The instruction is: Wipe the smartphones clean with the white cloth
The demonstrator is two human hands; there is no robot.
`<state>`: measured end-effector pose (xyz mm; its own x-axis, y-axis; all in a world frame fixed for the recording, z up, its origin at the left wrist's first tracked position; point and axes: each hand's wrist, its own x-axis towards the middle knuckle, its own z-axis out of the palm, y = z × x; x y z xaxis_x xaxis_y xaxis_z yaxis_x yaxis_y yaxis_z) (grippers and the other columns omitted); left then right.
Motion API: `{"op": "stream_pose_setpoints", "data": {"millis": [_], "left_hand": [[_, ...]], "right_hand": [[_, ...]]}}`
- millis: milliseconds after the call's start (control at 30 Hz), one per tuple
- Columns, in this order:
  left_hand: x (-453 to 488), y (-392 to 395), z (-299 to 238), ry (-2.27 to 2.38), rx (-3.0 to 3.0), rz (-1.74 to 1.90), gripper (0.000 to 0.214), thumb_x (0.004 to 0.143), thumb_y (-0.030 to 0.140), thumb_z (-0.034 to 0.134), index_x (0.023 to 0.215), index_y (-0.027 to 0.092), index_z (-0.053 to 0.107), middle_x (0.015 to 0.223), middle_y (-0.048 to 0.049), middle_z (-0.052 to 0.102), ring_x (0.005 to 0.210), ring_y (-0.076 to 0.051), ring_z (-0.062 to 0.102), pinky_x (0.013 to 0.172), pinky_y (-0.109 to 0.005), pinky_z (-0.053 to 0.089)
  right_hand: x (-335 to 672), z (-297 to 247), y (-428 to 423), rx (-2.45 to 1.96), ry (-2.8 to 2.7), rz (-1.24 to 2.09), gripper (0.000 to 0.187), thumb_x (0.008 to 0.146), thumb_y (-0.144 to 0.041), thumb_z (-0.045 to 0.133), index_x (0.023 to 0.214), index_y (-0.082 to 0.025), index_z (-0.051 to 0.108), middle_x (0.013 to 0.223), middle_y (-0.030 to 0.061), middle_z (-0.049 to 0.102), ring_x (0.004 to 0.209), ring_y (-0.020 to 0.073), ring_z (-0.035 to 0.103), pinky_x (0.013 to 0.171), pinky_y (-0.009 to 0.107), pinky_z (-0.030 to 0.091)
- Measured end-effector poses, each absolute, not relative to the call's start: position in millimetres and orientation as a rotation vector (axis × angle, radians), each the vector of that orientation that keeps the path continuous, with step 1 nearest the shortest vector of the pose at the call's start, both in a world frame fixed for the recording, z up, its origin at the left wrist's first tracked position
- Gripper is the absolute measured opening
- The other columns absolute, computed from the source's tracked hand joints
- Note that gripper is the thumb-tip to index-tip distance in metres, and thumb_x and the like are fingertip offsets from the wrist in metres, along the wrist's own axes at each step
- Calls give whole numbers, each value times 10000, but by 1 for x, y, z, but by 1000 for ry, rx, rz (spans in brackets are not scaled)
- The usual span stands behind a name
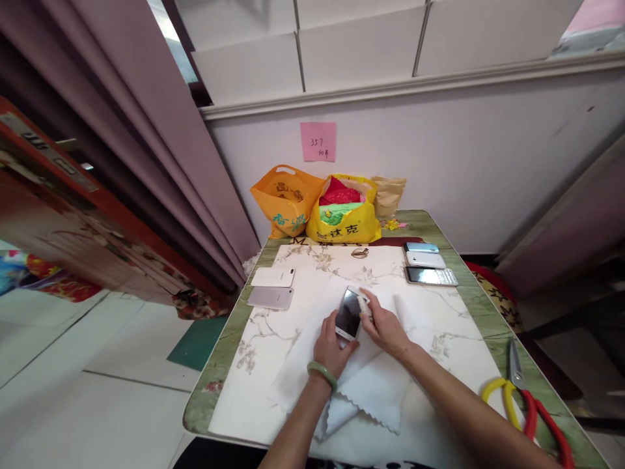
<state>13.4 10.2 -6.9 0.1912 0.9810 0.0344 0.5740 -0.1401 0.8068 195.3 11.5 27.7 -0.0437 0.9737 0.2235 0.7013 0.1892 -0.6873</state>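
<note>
My left hand (330,348), with a green bangle on the wrist, grips the lower end of a white smartphone (349,312) with a dark screen, held over a white cloth (364,384) on the table. My right hand (385,326) is closed on a small white item (362,305) pressed against the phone's right edge. I cannot make out what that item is.
Two pale phones (271,287) lie at the left of the table, three more phones (428,266) at the back right. Orange and yellow bags (317,212) stand against the wall. Scissors with yellow and red handles (525,397) lie near the right edge. The table drops off at left.
</note>
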Motion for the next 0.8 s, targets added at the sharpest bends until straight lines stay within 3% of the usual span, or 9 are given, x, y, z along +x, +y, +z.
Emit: {"op": "stream_pose_setpoints", "data": {"millis": [67, 167, 367, 567, 733, 800], "left_hand": [[13, 11, -7, 1466, 1812, 797, 801, 656, 276, 725, 1379, 260, 381, 1221, -78, 542, 892, -203, 607, 744, -341, 515], [12, 11, -6, 1470, 1817, 802, 787, 658, 271, 712, 1377, 246, 394, 1215, -82, 548, 982, -230, 600, 794, -359, 511], [12, 9, -3, 1492, 1799, 791, 788, 651, 260, 710, 1376, 253, 401, 1219, -79, 550, 967, -227, 605, 790, -355, 519], [12, 8, -5, 1460, 1764, 802, 804, 661, 254, 712, 1391, 264, 374, 1258, -86, 533, 737, -159, 586, 713, -343, 534], [10, 9, -7, 1459, 1766, 769, 824, 670, 265, 709, 1411, 256, 350, 1285, -100, 515, 718, -156, 576, 724, -354, 532], [9, 10, -9, 1462, 1778, 765, 827, 671, 265, 703, 1417, 260, 346, 1288, -103, 516, 740, -171, 588, 731, -362, 530]], "right_hand": [[203, 30, 32, -1581, -1724, 513, 537, 898, -381, 430, 1380, -163, 335, 773, 13, 613, 605, 182, 595, 589, 268, 439], [215, 33, 74, -1623, -1593, 425, 403, 878, -465, 474, 1161, -179, 499, 732, 12, 600, 630, 184, 582, 584, 262, 424], [212, 30, 149, -1854, -1553, 306, 283, 832, -450, 576, 1018, -237, 547, 785, 10, 646, 713, 184, 594, 618, 253, 363], [197, 16, 170, -1931, -1568, 324, 306, 824, -377, 614, 1079, -219, 557, 869, 47, 678, 779, 202, 608, 637, 263, 354], [199, 10, 167, -1848, -1589, 370, 607, 779, -343, 662, 1327, -203, 441, 1060, 78, 684, 927, 219, 627, 750, 292, 432], [211, 14, 156, -1746, -1580, 353, 624, 785, -371, 648, 1345, -194, 438, 1180, 100, 647, 1006, 228, 615, 805, 320, 458]]}}
